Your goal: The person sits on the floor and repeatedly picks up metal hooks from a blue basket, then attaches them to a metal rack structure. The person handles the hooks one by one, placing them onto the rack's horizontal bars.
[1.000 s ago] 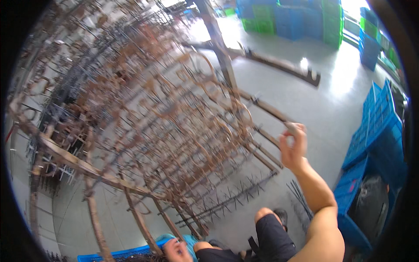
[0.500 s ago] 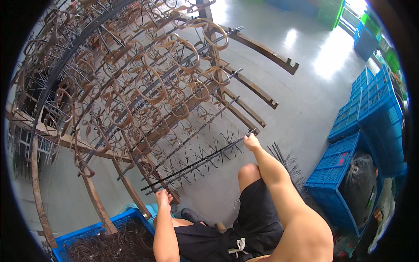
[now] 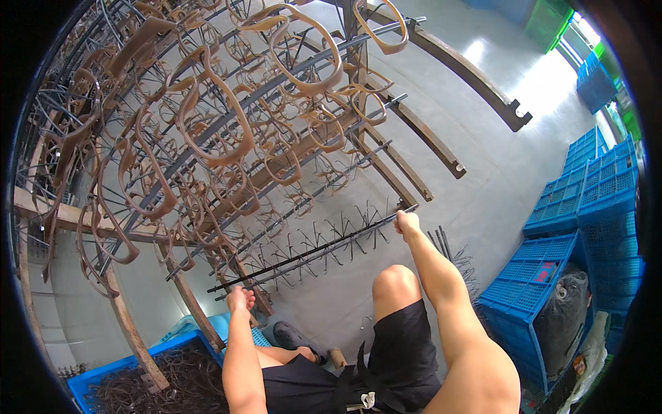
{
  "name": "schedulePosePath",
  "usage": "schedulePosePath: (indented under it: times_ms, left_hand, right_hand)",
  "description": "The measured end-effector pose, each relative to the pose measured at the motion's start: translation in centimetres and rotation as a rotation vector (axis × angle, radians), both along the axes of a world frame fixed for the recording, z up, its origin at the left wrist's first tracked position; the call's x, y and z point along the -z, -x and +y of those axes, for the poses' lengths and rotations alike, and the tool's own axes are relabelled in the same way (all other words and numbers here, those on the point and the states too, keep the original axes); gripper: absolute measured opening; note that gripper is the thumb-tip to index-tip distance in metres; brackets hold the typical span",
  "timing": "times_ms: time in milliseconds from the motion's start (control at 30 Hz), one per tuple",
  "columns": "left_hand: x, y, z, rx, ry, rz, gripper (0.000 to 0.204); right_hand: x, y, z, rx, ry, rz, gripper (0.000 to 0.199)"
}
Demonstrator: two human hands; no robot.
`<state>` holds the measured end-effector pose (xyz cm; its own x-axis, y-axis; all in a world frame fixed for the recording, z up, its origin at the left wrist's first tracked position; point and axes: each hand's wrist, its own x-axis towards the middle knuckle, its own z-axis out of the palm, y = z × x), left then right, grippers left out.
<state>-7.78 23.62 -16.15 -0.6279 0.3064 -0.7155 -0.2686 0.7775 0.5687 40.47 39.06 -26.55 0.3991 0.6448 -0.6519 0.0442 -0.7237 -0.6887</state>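
Grey floor (image 3: pixel 493 183) gleams upper right; red label (image 3: pixel 545 271) below, unreadable. Mid-frame, my right hand (image 3: pixel 407 221) clasps a dark rod (image 3: pixel 358 232); I can't tell what my curled left hand (image 3: pixel 241 299) holds.

Widest passage: grey floor (image 3: pixel 476 200) between the rack arms and the stacked blue crates (image 3: pixel 552 200) at right. Rack arms (image 3: pixel 476 74) jut into it, notched ends outward. Upper left is blocked by dense brown loops (image 3: pixel 227 157) on rods; only narrow gaps there. Hooked rod (image 3: pixel 324 245) spans between left hand (image 3: pixel 241 299) and right hand (image 3: pixel 407 222), prongs sticking out. Bent knee (image 3: pixel 396 286) below rod. Rod bundle (image 3: pixel 441 243) beside right forearm. Lower left, slats (image 3: pixel 134 328) obstruct the crate of dark pieces (image 3: pixel 138 357).
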Motion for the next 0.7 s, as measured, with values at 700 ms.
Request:
schedulePosePath:
  times_ms: [700]
  left_hand:
    - [0.7, -0.6, 0.5, 0.211, 0.082, 0.120, 0.024]
  right_hand:
    - [4.4, -1.4, -9.2, 0.279, 0.120, 0.315, 0.019]
